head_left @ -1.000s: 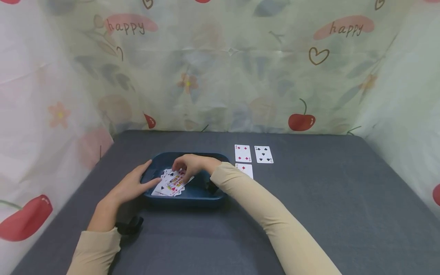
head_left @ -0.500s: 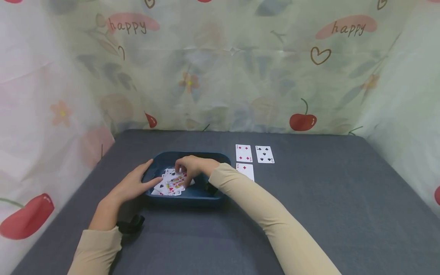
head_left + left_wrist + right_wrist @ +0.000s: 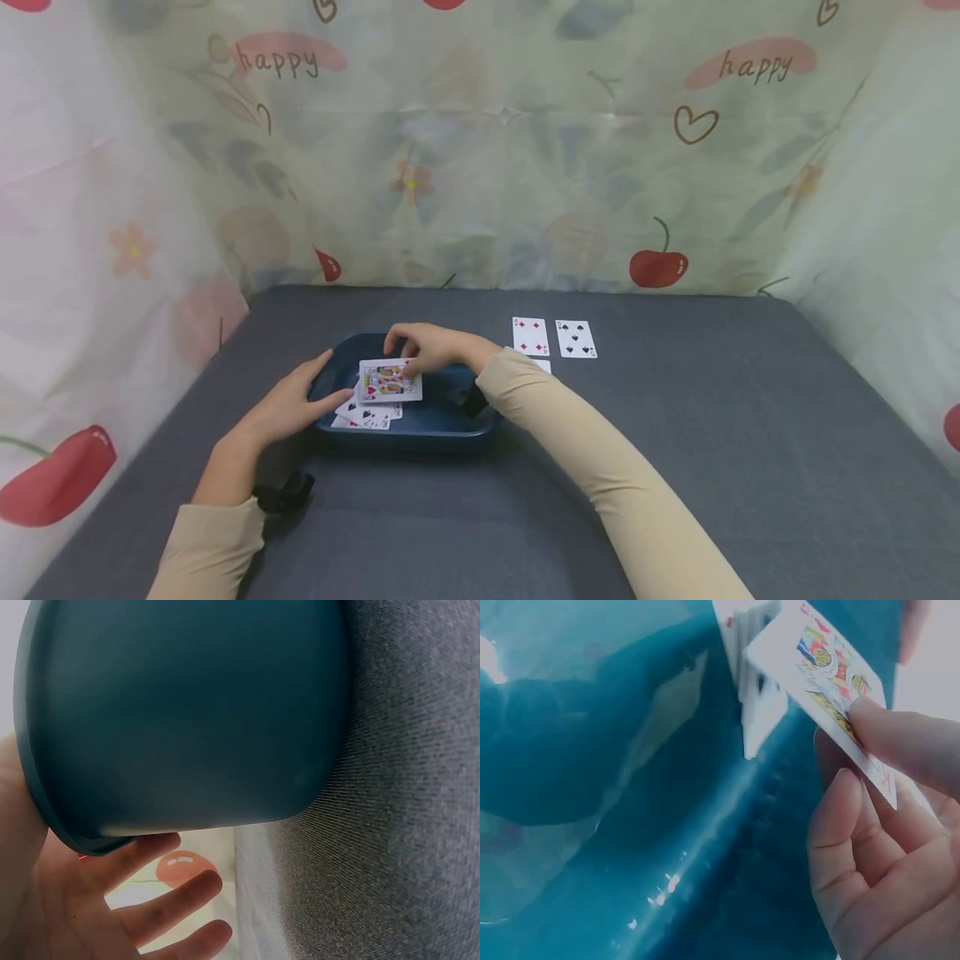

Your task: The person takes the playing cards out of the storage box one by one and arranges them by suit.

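Head: card [image 3: 378,389] juts left from right hand [image 3: 437,346], long axis sideways
Right hand: pinching card
Left hand [image 3: 287,400]: fingers apart

Tray [image 3: 408,442] in all views: head's forward-down from above, left wrist's close outside, right wrist's close over its interior.

Across the back it's a pale patterned cloth [image 3: 502,208], with "happy" lettering [image 3: 276,62] over pink smears on either side, a brown heart outline [image 3: 696,125] under the right-hand one and a red cherry [image 3: 658,268] lower down, stem curling up! Out left hangs a whitish side panel [image 3: 67,217] with an orange flower [image 3: 133,250] above a larger cherry print [image 3: 56,479], while below spreads dark grey table fabric [image 3: 735,467].
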`<state>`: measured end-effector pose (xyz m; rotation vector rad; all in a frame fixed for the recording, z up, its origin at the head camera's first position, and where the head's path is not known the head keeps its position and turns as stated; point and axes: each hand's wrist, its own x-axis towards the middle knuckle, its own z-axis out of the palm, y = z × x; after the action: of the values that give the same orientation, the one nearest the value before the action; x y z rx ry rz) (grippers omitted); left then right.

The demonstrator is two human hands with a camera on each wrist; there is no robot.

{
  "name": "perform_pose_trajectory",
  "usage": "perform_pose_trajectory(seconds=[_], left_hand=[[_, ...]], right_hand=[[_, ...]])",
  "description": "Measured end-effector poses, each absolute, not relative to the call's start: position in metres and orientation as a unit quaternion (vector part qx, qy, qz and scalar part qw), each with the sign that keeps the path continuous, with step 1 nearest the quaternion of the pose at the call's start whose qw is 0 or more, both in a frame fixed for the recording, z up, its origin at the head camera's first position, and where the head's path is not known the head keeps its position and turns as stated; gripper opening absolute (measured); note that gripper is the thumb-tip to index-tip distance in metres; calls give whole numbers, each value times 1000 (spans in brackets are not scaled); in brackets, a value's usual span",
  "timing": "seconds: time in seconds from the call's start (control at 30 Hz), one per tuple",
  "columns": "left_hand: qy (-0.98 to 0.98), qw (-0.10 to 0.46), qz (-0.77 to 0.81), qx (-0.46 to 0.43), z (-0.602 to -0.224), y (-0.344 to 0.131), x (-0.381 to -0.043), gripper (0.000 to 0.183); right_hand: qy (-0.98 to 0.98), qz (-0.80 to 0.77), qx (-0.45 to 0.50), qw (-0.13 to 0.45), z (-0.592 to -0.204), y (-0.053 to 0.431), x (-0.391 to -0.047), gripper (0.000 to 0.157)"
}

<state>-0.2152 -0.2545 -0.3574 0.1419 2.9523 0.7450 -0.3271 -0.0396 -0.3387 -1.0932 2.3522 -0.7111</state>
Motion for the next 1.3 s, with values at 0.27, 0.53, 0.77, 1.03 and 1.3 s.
perform_pose_trajectory(seconds=[0.27, 0.53, 0.77, 1.03, 1.3], left_hand=[[968, 48, 241, 45, -357, -254, -216, 88], [968, 46, 244, 47, -356, -256, -213, 88], [967, 47, 245, 47, -357, -257, -211, 88], [967, 57, 246, 40, -357, -256, -211, 89], [967, 54, 246, 44, -356, -254, -212, 89]], right_hand=[[838, -297, -423, 173, -320, -11, -331, 35], [834, -361, -395, 134, -314, 36, -342, 32], [845, -442, -270, 135, -323, 84, -348, 33], [856, -485, -161, 78, -344, 147, -360, 37], [868, -494, -38, 30, -368, 207, -366, 41]])
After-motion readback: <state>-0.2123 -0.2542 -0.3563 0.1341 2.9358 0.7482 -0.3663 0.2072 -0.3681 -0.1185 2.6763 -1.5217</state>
